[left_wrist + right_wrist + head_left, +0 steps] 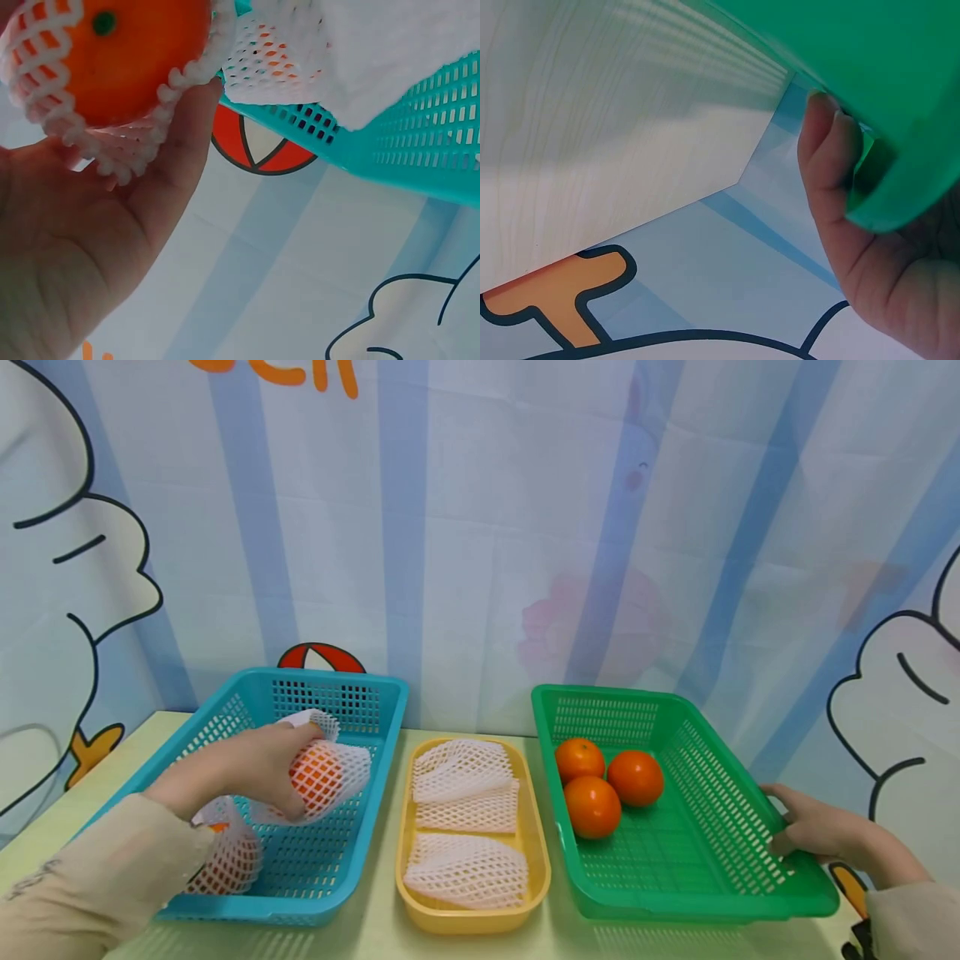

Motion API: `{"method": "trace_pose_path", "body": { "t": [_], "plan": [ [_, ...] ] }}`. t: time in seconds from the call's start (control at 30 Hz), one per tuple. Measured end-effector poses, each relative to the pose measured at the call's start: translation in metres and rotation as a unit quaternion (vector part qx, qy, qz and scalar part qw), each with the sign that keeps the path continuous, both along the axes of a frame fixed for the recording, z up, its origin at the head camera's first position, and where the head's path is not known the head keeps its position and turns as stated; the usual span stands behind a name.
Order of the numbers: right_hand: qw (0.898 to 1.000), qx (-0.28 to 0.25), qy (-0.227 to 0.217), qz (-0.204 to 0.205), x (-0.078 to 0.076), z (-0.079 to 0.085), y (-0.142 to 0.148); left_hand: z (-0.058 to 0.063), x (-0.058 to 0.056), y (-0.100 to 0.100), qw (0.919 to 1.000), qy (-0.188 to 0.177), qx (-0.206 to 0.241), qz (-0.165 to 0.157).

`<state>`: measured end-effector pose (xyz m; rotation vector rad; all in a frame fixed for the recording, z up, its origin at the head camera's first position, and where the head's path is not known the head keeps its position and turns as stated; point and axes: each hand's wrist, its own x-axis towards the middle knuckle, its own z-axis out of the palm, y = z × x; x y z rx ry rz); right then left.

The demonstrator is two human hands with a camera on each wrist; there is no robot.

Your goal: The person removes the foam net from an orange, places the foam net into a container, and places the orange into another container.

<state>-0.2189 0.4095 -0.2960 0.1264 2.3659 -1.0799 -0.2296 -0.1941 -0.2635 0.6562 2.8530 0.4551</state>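
Note:
My left hand [258, 768] grips an orange in a white foam net [318, 777] above the blue basket [315, 910]. In the left wrist view, the thumb and fingers curl about the netted orange [150, 60], its green stem spot showing. Another netted orange [228, 864] lies below the left wrist in that basket, and more white netting [315, 720] shows behind the hand, its contents partly hidden. My right hand [821, 831] holds the right rim of the green basket [667, 906]; the right wrist view shows fingers curled under the basket's edge [889, 217].
Three bare oranges [592, 807] sit at the left side of the green basket. Between the baskets, a yellow tray [472, 922] contains several white foam nets [467, 870]. All stand on a pale wooden table [375, 935], with a printed curtain [480, 543] behind.

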Motion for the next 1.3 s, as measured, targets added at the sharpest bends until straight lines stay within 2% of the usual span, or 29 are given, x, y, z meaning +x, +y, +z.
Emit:
{"method": "trace_pose_path", "body": {
  "t": [0.23, 0.47, 0.87, 1.3],
  "plan": [
    [1.000, 0.004, 0.002, -0.003, 0.000, -0.001, 0.001, 0.004, 0.003, 0.000, 0.9995, 0.028, 0.014, 0.003],
    [1.000, 0.006, 0.005, 0.000, 0.000, -0.003, 0.000, 0.007, 0.005, 0.001, 0.9994, 0.030, 0.016, -0.002],
    [1.000, 0.012, 0.008, -0.001, 0.001, -0.002, -0.001, 0.015, 0.006, 0.009, 0.9982, 0.055, 0.022, -0.010],
    [1.000, 0.014, 0.009, -0.009, 0.001, -0.001, -0.003, 0.022, 0.006, 0.023, 0.9985, 0.051, 0.019, -0.003]
  ]
}}
